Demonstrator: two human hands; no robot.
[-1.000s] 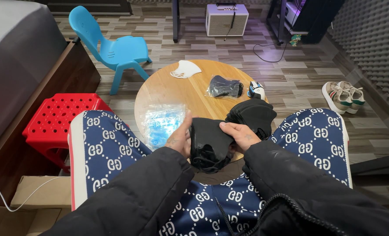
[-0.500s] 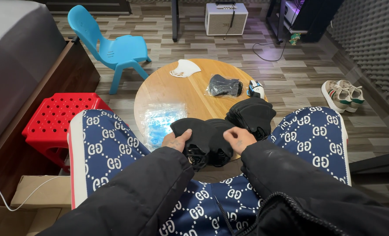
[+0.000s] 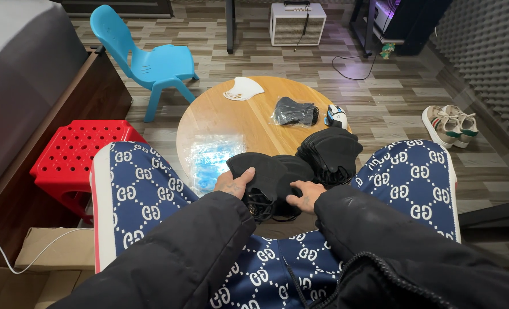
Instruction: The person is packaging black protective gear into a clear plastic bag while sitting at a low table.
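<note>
I sit at a small round wooden table (image 3: 248, 117) with my knees in blue patterned trousers on either side. My left hand (image 3: 232, 184) and my right hand (image 3: 304, 195) both grip a bundle of black face masks (image 3: 270, 174) at the table's near edge; its ear loops hang down between my hands. A stack of black masks (image 3: 330, 153) lies just right of the bundle. A clear packet of blue masks (image 3: 213, 157) lies just left of my left hand.
On the far side of the table lie a white mask (image 3: 243, 88), a clear bag of black masks (image 3: 294, 111) and a small white object (image 3: 337, 116). A red stool (image 3: 77, 154) and blue chair (image 3: 151, 60) stand to the left. Sneakers (image 3: 452, 123) lie on the floor at right.
The black mask bundle has turned from upright to flat and spread wider. My hands have moved lower and further apart along its near edge.
</note>
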